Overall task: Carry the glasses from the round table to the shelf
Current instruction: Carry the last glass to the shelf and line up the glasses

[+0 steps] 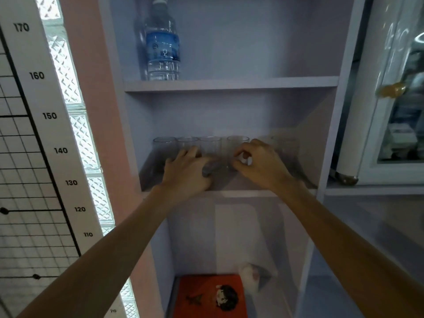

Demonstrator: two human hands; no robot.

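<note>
Glasses [187, 146] line the shelf [229, 193] below a bottle [163, 49].

Two long bare forearms, narrow wrists, bare left hand [185, 174], bare right hand [261, 166], visible knuckles

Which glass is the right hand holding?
The fourth glass from the left: the right hand pinches it with its fingertips. The left hand grips the third glass.

Left hand [186, 174], right hand [260, 165] reaching, fingers curled
</note>
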